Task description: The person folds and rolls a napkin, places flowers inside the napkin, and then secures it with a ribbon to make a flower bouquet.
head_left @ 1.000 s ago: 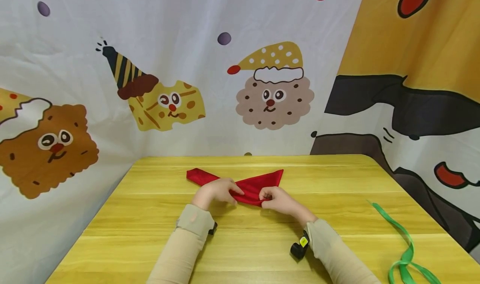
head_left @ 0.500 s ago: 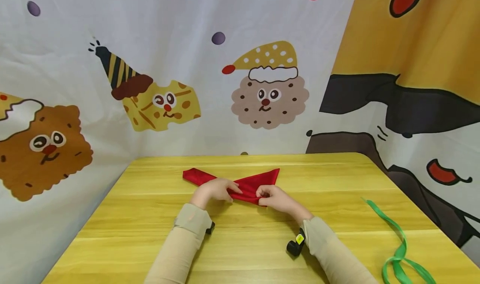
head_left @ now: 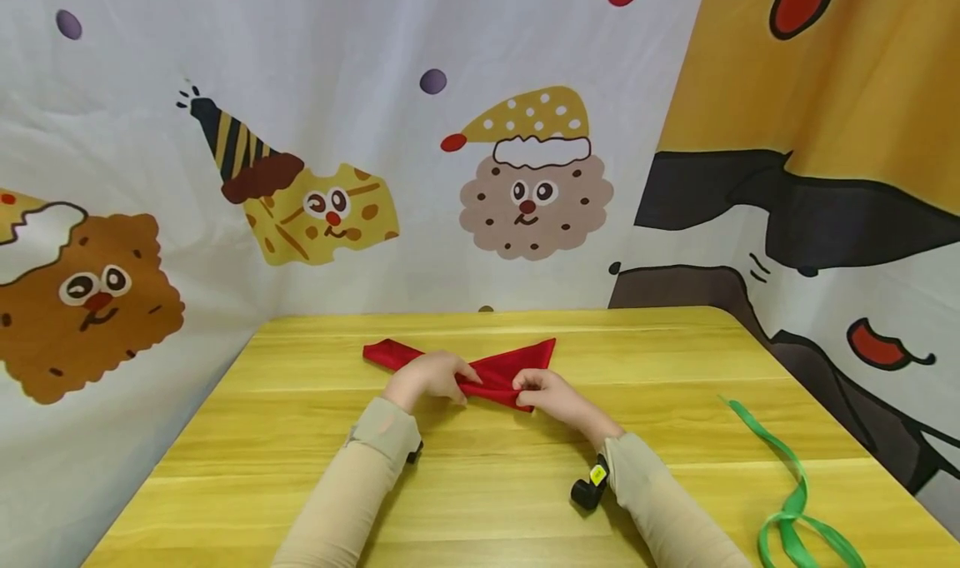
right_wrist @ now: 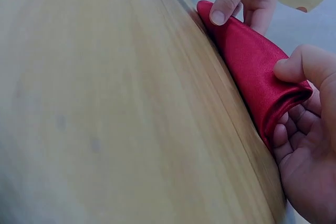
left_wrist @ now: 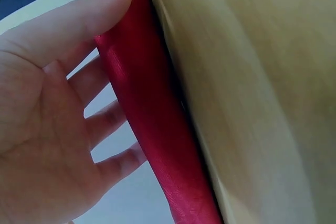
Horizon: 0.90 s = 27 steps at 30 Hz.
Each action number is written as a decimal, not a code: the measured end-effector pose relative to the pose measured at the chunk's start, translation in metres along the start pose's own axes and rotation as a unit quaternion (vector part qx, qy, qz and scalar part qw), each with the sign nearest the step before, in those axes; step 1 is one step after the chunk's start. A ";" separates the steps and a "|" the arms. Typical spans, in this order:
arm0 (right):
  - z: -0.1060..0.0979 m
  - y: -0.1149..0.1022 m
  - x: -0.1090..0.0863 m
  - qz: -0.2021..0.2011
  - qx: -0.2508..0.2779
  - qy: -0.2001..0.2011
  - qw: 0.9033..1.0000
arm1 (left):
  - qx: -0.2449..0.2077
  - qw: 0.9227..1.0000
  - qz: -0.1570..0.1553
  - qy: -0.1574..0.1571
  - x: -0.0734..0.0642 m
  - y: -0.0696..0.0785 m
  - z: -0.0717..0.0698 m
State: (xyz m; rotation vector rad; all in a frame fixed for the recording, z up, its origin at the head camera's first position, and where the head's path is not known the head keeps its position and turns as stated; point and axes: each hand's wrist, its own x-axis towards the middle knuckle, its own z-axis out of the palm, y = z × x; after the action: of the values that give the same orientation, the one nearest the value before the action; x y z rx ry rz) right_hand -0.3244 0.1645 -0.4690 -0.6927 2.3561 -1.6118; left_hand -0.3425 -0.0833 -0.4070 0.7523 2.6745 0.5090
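A red satin scarf lies in the middle of the table, folded into a long band along its near edge. Its narrow left end and pointed upper right corner spread outward. My left hand grips the band near its middle; in the left wrist view the thumb lies over the red cloth with the fingers behind it. My right hand pinches the right part of the near edge. In the right wrist view its thumb presses on the rolled layers, with the fingers curled beneath.
A green ribbon lies loosely looped on the right side of the wooden table. Behind the table hangs a white curtain printed with cartoon figures. A small black camera sits at my right wrist.
The near edge by my right hand has been turned up a little, and a red corner now shows below that hand. Both hands keep their places on the scarf; the head view has shifted slightly.
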 end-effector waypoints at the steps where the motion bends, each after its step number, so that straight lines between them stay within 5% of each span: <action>1: -0.001 0.001 0.000 0.002 0.005 -0.001 1.000 | 0.002 1.000 0.001 0.000 0.000 0.000 0.000; 9: -0.002 -0.002 -0.002 0.011 0.035 -0.001 0.999 | -0.043 0.999 0.014 -0.017 0.007 -0.009 -0.005; 19: -0.004 -0.038 -0.015 0.033 0.043 0.049 0.997 | -0.099 0.993 0.063 -0.034 0.013 -0.020 -0.013; 27: -0.012 -0.013 -0.006 0.024 0.030 0.073 0.997 | -0.099 0.992 0.072 -0.037 0.016 -0.023 -0.018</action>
State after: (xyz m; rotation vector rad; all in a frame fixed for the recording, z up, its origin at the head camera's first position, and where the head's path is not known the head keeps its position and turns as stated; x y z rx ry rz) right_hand -0.3210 0.1734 -0.4531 -0.5185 2.3918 -1.7601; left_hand -0.3726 -0.0970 -0.4042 0.8896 2.4679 0.7563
